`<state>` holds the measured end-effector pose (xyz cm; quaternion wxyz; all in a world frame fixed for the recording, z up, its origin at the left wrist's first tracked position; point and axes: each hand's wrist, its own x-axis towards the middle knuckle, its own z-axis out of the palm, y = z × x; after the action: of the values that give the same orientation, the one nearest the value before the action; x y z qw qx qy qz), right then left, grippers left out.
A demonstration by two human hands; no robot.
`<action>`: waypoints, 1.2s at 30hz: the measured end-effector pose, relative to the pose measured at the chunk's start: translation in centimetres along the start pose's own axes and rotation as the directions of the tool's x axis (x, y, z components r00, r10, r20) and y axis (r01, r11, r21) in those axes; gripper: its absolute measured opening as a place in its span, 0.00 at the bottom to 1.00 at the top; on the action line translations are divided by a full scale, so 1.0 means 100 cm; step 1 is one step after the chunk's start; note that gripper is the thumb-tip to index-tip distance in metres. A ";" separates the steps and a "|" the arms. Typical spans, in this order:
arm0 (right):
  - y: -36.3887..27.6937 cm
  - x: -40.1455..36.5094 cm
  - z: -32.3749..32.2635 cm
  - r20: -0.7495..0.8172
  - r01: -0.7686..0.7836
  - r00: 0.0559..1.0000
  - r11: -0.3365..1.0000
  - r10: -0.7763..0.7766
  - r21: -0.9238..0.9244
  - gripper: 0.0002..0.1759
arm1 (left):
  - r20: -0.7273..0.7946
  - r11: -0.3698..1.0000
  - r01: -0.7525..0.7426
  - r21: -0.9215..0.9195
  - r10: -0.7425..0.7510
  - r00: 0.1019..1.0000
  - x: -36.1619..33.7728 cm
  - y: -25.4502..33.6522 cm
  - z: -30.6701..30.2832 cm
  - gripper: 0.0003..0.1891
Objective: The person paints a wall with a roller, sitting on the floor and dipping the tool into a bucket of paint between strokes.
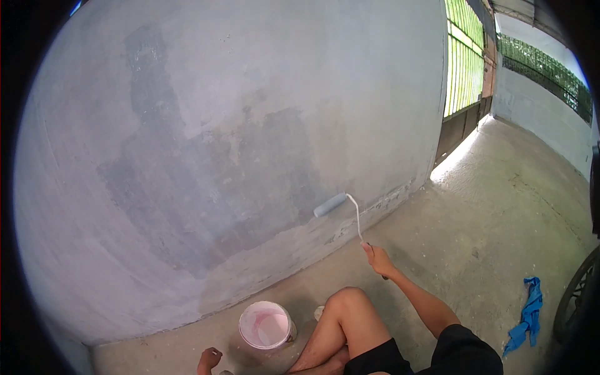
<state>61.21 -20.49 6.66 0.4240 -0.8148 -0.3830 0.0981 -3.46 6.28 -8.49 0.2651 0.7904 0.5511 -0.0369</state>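
A paint roller [330, 204] was held by its handle in the right hand [378, 259], the fingers closed around the grip and the arm stretched forward. The roller's sleeve was pressed against the lower part of the grey wall [250, 94], just above the edge where the wall met the concrete floor [500, 206]. A darker, damp-looking patch was seen on the wall to the left of the roller.

The left hand [209, 359] was kept low at the bottom edge of the view, its fingers curled in, and nothing was seen held in it. Just beside it, a bucket [265, 304] of pale pinkish paint was set on the floor close to the foot of the wall, next to a bent knee [347, 300].

A blue cloth [528, 315] was left crumpled on the floor well apart to the right, near a wheel [578, 294] at the right edge. A green gate [462, 62] was seen beyond the far end of the wall.
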 end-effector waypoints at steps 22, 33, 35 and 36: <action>-0.179 0.093 -0.089 -0.294 0.250 0.939 0.940 -0.177 0.232 0.38 | 0.003 0.987 0.125 -0.098 -0.126 0.992 -0.001 0.003 0.004 0.14; -0.046 0.036 -0.008 -0.164 0.127 0.980 0.989 -0.112 0.080 0.35 | 0.004 0.999 0.008 -0.038 -0.008 1.000 0.002 -0.005 0.004 0.12; -0.018 0.028 0.000 -0.174 0.155 0.975 0.986 -0.141 0.067 0.35 | 0.015 0.996 0.069 -0.064 -0.068 0.998 0.000 -0.001 0.003 0.14; -0.016 0.026 -0.001 -0.183 0.183 0.968 0.982 -0.171 0.053 0.35 | 0.028 0.987 0.131 -0.090 -0.129 0.991 0.000 0.001 0.003 0.15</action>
<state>62.18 -18.22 8.35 0.4918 -0.7675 -0.4112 0.0001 -3.30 6.10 -8.69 0.3041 0.7394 0.5995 -0.0373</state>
